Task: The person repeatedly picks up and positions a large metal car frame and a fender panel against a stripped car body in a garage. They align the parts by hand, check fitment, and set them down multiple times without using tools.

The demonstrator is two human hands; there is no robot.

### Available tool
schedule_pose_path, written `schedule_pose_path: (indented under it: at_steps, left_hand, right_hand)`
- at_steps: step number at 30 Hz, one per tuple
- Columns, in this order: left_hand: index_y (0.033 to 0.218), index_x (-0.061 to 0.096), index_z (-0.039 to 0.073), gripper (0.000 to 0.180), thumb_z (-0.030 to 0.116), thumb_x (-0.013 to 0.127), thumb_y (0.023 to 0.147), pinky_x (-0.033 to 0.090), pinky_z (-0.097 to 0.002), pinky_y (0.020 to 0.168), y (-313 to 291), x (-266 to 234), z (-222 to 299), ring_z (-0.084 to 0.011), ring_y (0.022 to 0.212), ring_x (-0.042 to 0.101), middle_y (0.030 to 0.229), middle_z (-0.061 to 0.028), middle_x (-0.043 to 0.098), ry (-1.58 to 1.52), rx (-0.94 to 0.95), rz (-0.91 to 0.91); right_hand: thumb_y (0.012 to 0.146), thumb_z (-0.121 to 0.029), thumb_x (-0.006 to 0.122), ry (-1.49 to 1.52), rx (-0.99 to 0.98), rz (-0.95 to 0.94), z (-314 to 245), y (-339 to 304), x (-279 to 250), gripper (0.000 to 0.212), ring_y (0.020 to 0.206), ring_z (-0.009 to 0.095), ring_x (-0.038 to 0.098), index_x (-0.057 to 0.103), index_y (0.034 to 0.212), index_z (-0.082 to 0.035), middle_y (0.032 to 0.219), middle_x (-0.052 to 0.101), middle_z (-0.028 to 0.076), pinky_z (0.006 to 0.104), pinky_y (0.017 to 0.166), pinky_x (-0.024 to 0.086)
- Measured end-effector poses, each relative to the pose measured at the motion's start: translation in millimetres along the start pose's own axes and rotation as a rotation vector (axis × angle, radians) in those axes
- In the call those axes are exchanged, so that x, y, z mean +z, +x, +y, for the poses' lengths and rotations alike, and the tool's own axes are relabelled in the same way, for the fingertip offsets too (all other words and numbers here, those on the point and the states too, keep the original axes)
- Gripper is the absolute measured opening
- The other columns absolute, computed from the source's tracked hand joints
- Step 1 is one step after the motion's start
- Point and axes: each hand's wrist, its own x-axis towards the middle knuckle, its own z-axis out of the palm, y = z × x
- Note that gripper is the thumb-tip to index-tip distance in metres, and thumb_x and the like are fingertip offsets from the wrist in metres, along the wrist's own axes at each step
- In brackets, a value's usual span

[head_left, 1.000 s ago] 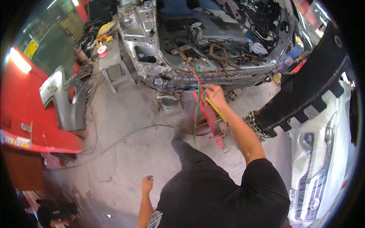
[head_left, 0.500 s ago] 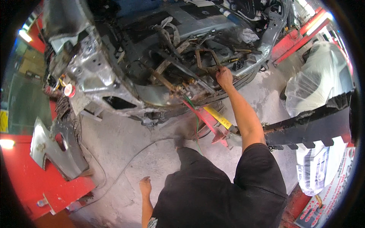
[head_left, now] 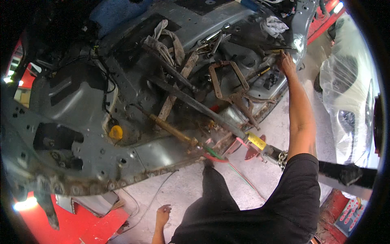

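My right hand (head_left: 287, 64) reaches to the right side of the stripped car body's floor (head_left: 195, 34). Its fingers close on the end of a slim, dark tool with a yellow part (head_left: 274, 51); the fingertips show poorly. My left hand (head_left: 163, 215) hangs low beside my leg, fingers loosely bent and apart, holding nothing. Left of my right hand lies a rusty C-shaped locking clamp (head_left: 243, 76). A second dark tool with a yellow band (head_left: 264, 71) rests between them. A brass gas torch (head_left: 170, 129) with green and red hoses lies across the sill.
Long metal bars (head_left: 191, 105), a grey rag (head_left: 175, 44) and a crumpled white cloth (head_left: 274, 27) lie on the car floor. A pulling clamp with a yellow label (head_left: 256, 141) and chain (head_left: 282, 159) grips the sill. A plastic-covered car (head_left: 345, 85) stands right.
My right hand has moved right from the rusty clamp to the yellow-marked tool. The view has shifted closer over the car floor. My left hand still hangs low.
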Motion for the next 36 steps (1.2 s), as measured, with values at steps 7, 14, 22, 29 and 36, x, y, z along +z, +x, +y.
schedule_pose_path:
  at_steps: [7, 14, 22, 29, 36]
  left_hand:
    - [0.121, 0.068, 0.000, 0.031, 0.017, 0.058, 0.097, 0.058, -0.0315, 0.065, 3.3, -38.0, -25.7, -0.0197, 0.078, 0.073, 0.093, -0.0146, 0.075, -0.032, -0.175, 0.053]
    - [0.123, 0.067, 0.000, 0.034, 0.020, 0.059, 0.097, 0.058, -0.0332, 0.066, 9.6, -37.5, 10.5, -0.0196, 0.079, 0.073, 0.095, -0.0137, 0.075, -0.029, -0.191, -0.018]
    - [0.120, 0.071, 0.003, 0.032, 0.019, 0.061, 0.094, 0.055, -0.0282, 0.062, 7.1, -52.7, 19.6, -0.0159, 0.078, 0.072, 0.092, -0.0104, 0.076, -0.075, -0.169, 0.037]
    - [0.115, 0.073, 0.001, 0.030, 0.018, 0.061, 0.094, 0.056, -0.0322, 0.067, -9.3, -60.8, 7.4, -0.0186, 0.076, 0.072, 0.090, -0.0145, 0.076, -0.015, -0.038, 0.136]
    - [0.112, 0.074, 0.004, 0.035, 0.031, 0.060, 0.094, 0.054, -0.0462, 0.089, 23.2, -79.4, 4.0, -0.0413, 0.099, 0.069, 0.104, -0.0247, 0.072, 0.207, 0.248, 0.204]
  right_hand:
    - [0.094, -0.030, 0.060, -0.213, -0.067, -0.137, -63.7, 12.2, -33.2, 0.063, 0.146, 0.036, 0.038, 0.043, 0.154, -0.022, 0.156, 0.042, 0.015, 0.0593, 0.109, 0.040]
    - [0.101, -0.026, 0.048, -0.143, -0.210, -0.201, -46.3, 35.1, -72.7, 0.046, 0.120, 0.036, 0.060, 0.052, 0.145, -0.013, 0.143, 0.056, 0.017, 0.0496, 0.096, 0.050]
    - [0.067, -0.042, 0.089, 0.186, -0.308, -0.251, -9.0, -16.2, -97.0, 0.077, 0.123, 0.040, 0.059, 0.061, 0.126, -0.001, 0.125, 0.064, 0.025, 0.0498, 0.101, 0.049]
    - [0.056, -0.014, 0.090, 0.155, -0.291, -0.246, -6.0, -0.9, -37.0, 0.081, 0.117, 0.045, 0.060, 0.056, 0.129, -0.001, 0.117, 0.066, 0.027, 0.0501, 0.096, 0.050]
    - [0.086, -0.026, 0.077, -0.091, -0.320, 0.036, 40.9, -51.5, -10.5, 0.054, 0.111, 0.043, 0.062, 0.056, 0.130, -0.005, 0.122, 0.065, 0.025, 0.0522, 0.092, 0.050]
